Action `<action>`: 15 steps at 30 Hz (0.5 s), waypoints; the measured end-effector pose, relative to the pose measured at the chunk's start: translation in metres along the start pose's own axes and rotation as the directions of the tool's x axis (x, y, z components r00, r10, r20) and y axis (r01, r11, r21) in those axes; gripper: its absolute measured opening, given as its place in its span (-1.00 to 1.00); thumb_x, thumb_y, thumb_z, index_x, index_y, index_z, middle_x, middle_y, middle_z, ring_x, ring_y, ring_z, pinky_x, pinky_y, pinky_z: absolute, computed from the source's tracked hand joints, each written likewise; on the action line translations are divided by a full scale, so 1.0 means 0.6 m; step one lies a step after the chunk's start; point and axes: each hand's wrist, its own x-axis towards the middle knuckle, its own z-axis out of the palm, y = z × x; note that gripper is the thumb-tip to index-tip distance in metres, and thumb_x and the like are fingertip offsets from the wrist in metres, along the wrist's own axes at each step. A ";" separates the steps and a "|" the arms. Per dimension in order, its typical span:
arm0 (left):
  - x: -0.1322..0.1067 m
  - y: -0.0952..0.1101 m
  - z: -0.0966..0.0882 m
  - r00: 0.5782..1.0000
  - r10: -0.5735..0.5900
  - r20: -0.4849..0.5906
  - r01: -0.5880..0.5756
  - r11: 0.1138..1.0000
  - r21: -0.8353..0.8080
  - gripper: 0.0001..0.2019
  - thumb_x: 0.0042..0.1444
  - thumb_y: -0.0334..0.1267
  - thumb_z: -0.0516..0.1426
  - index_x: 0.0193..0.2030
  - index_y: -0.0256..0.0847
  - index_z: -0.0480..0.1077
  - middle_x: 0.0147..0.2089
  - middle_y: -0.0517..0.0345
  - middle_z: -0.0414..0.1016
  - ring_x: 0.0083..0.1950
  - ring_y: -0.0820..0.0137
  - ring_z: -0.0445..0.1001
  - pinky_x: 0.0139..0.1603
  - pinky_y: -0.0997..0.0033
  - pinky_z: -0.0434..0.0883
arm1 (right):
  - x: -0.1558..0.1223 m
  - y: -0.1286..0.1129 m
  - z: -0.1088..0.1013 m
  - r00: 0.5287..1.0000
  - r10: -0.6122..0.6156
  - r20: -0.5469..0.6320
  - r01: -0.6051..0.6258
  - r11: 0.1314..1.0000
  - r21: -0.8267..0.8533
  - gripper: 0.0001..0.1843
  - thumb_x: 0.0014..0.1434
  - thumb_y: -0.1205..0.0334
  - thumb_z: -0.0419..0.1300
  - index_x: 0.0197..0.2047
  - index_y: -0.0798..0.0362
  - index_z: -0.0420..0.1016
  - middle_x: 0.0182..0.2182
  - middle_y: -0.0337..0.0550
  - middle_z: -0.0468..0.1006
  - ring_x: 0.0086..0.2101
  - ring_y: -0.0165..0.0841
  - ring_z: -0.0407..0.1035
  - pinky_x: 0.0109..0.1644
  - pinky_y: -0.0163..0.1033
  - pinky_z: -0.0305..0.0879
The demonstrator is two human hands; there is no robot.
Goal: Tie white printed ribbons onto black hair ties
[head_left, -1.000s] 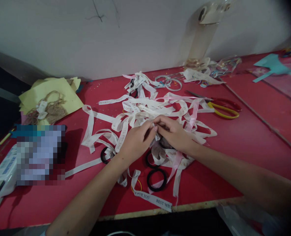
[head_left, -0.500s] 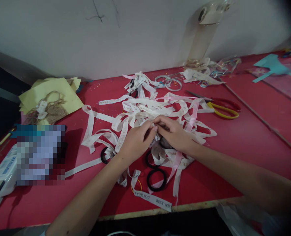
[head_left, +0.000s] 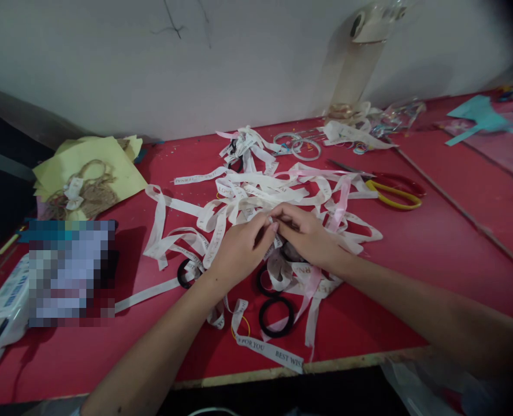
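My left hand [head_left: 250, 240] and my right hand [head_left: 302, 231] meet at the middle of the table, fingertips pinched together. A white printed ribbon [head_left: 276, 242] shows between and just below the fingers; most of the held part is hidden by them. Around both hands lies a loose tangle of white ribbons [head_left: 278, 190] with lettering, mixed with a pink ribbon [head_left: 342, 202]. Below the hands a black hair tie [head_left: 260, 320] rests on the red surface, and more black rings lie partly under ribbon. Near the front edge a ribbon end [head_left: 269, 349] reads "BEST WIS".
Scissors [head_left: 397, 199] with a yellow and a red handle lie right of the ribbons. A clear bottle [head_left: 356, 69] stands at the back. Yellow paper [head_left: 122, 173] with a twine bundle [head_left: 92, 193] sits at left, near a white device [head_left: 11, 306] with a cable. Teal scraps [head_left: 477, 118] lie far right.
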 end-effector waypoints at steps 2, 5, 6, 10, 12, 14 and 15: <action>0.000 0.000 0.000 1.000 -0.002 0.000 0.002 1.000 0.003 -0.77 0.29 -0.17 -0.07 -0.39 -0.17 0.12 -0.49 0.31 0.20 -0.44 0.50 0.21 -0.39 0.47 0.08 | 0.000 0.000 0.000 1.000 -0.001 0.000 0.001 1.000 0.000 -0.92 0.23 0.35 0.05 -0.25 0.02 0.34 -0.37 -0.27 0.46 -0.35 -0.43 0.37 -0.27 -0.34 0.24; 0.000 -0.001 0.000 1.000 -0.006 0.004 0.006 1.000 0.003 -0.78 0.29 -0.17 -0.07 -0.39 -0.17 0.13 -0.48 0.31 0.20 -0.44 0.50 0.22 -0.39 0.47 0.09 | 0.001 0.001 0.001 1.000 0.002 0.002 -0.002 1.000 -0.003 -0.91 0.23 0.36 0.05 -0.24 0.02 0.35 -0.37 -0.28 0.44 -0.34 -0.43 0.37 -0.27 -0.33 0.24; 0.000 -0.002 0.000 1.000 -0.007 0.007 0.007 1.000 0.004 -0.78 0.29 -0.17 -0.07 -0.38 -0.17 0.14 -0.48 0.31 0.21 -0.43 0.50 0.23 -0.38 0.47 0.09 | 0.001 0.002 0.001 1.000 0.004 0.006 -0.004 1.000 -0.002 -0.91 0.22 0.36 0.04 -0.24 0.02 0.35 -0.38 -0.28 0.44 -0.34 -0.42 0.37 -0.27 -0.33 0.24; 0.001 -0.004 0.001 1.000 -0.017 0.021 0.017 1.000 0.020 -0.79 0.28 -0.17 -0.07 -0.38 -0.16 0.14 -0.47 0.31 0.22 -0.42 0.49 0.24 -0.38 0.46 0.10 | 0.002 0.003 0.001 1.000 0.006 0.018 -0.006 1.000 -0.007 -0.90 0.21 0.36 0.04 -0.25 0.01 0.35 -0.40 -0.29 0.43 -0.34 -0.42 0.36 -0.27 -0.31 0.24; 0.001 -0.005 0.001 0.999 -0.023 0.027 0.023 0.999 0.027 -0.78 0.28 -0.16 -0.07 -0.38 -0.16 0.14 -0.47 0.31 0.22 -0.43 0.48 0.24 -0.38 0.46 0.10 | 0.002 0.004 0.000 1.000 0.005 0.016 -0.004 1.000 -0.017 -0.90 0.21 0.36 0.04 -0.25 0.01 0.34 -0.40 -0.29 0.43 -0.35 -0.41 0.36 -0.27 -0.31 0.24; 0.002 -0.004 0.001 0.999 -0.028 0.033 0.027 0.999 0.033 -0.78 0.29 -0.16 -0.08 -0.38 -0.15 0.14 -0.47 0.31 0.22 -0.43 0.48 0.24 -0.38 0.45 0.10 | 0.002 0.004 0.000 1.000 0.004 0.018 -0.004 1.000 -0.029 -0.90 0.21 0.36 0.04 -0.26 0.01 0.34 -0.40 -0.29 0.43 -0.35 -0.41 0.36 -0.27 -0.30 0.24; 0.002 -0.004 0.001 0.999 -0.030 0.035 0.028 0.999 0.036 -0.78 0.29 -0.17 -0.08 -0.38 -0.15 0.14 -0.47 0.30 0.22 -0.43 0.47 0.25 -0.38 0.45 0.11 | 0.003 0.004 0.000 1.000 0.004 0.020 -0.003 0.999 -0.032 -0.90 0.20 0.36 0.04 -0.27 0.01 0.34 -0.40 -0.29 0.43 -0.35 -0.41 0.36 -0.27 -0.30 0.24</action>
